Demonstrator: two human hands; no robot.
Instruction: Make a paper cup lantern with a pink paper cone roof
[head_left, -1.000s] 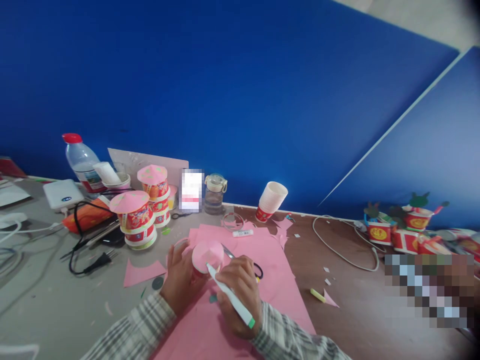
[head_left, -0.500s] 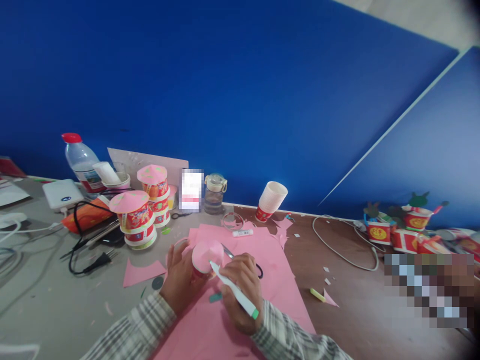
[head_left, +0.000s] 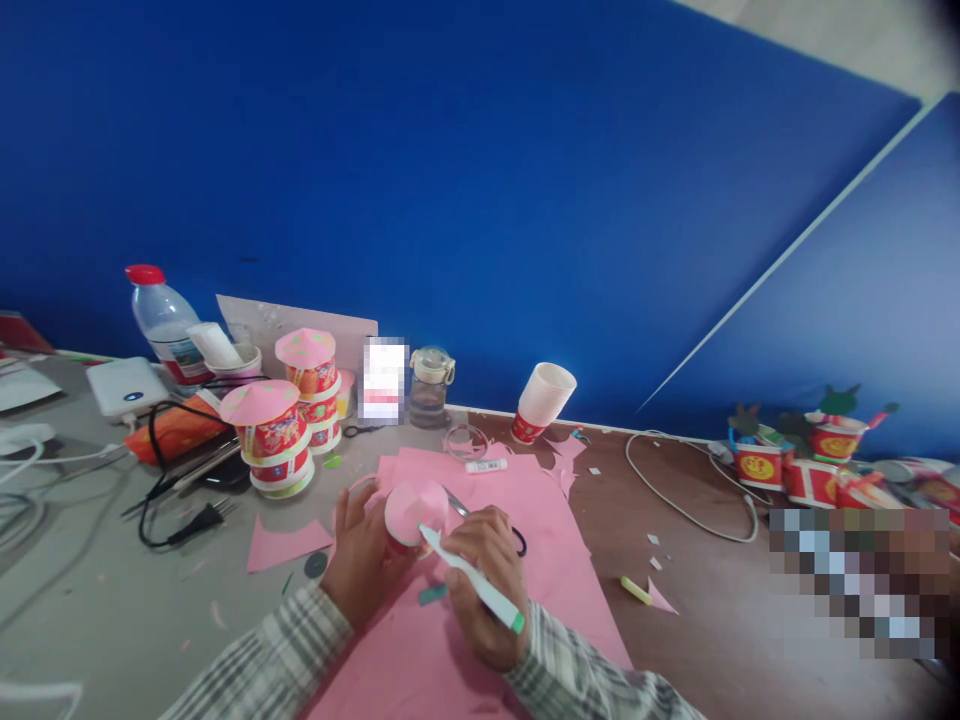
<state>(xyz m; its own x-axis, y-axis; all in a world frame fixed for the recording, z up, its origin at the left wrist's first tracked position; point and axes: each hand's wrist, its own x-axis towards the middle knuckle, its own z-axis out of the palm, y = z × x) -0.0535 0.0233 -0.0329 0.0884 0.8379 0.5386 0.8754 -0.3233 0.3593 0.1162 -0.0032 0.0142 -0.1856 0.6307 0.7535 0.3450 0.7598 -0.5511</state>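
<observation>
Left hand [head_left: 363, 560] curls round pink-topped cup [head_left: 411, 503]. Right hand [head_left: 502, 565] grips white marker [head_left: 480, 582], tip at cup's top. Pink paper [head_left: 555, 590] beneath.

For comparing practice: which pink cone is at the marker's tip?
The cone on the cup in the left hand; the other cones stand farther left, away from the marker.

Your only view comes from a camera on your head, facing forward and tilted down across the counter [head_left: 135, 620]. It looks from near, above and behind your left hand [head_left: 360, 560] at seven o'clock and right hand [head_left: 493, 555] at six; the blue partition [head_left: 450, 180] stands farther off, spanning ten to two o'clock.
</observation>
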